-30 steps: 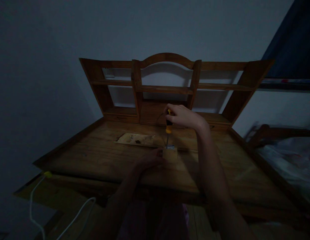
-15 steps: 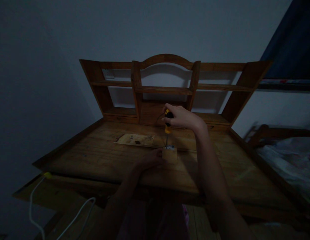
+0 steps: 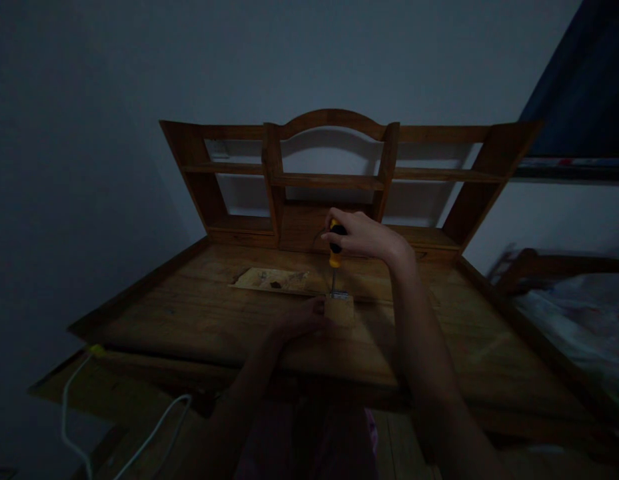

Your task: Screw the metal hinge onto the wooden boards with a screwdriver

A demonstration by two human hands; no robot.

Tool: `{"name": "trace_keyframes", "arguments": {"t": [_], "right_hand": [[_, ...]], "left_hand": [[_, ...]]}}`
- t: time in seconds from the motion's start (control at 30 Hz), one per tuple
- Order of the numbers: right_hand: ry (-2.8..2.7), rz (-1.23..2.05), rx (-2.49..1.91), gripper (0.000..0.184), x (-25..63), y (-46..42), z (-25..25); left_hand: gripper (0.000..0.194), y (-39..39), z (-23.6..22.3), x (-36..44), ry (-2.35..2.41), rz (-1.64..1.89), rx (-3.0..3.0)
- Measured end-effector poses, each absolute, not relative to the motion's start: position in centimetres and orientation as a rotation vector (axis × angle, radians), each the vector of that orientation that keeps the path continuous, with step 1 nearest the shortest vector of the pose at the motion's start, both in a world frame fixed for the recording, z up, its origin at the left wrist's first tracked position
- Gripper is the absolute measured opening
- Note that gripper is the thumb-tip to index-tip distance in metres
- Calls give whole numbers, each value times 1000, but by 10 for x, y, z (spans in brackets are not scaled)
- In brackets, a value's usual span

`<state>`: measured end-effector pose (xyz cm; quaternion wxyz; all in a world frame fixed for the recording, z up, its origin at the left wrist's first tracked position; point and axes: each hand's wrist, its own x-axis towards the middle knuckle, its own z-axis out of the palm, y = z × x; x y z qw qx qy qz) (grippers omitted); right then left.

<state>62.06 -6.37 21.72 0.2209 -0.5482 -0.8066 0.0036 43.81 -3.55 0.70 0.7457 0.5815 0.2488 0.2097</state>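
My right hand (image 3: 365, 237) is closed round the top of a yellow and black screwdriver (image 3: 335, 248), held upright. Its metal shaft points down onto a small metal piece (image 3: 340, 294) at the far edge of a small wooden block (image 3: 340, 311). My left hand (image 3: 302, 319) rests on the wooden desk (image 3: 189, 313) and presses against the left side of the block, fingers curled at it. A flat light board (image 3: 276, 279) lies on the desk just beyond the block, to the left.
A wooden shelf unit (image 3: 334, 180) stands at the back of the desk against the wall. A white cable (image 3: 69, 413) hangs at the lower left. A bed with light bedding (image 3: 579, 320) lies to the right. The room is dim.
The right hand has shifted its grip slightly on the screwdriver handle, which stays upright on the block. The left hand and the block have not moved.
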Motion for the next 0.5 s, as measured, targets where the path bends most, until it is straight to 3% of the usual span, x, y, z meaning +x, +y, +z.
{"name": "trace_keyframes", "arguments": {"t": [0.5], "right_hand": [[-2229, -16, -1500, 26, 621, -66, 219]], "left_hand": [[52, -35, 7, 439, 538, 459, 1240]]}}
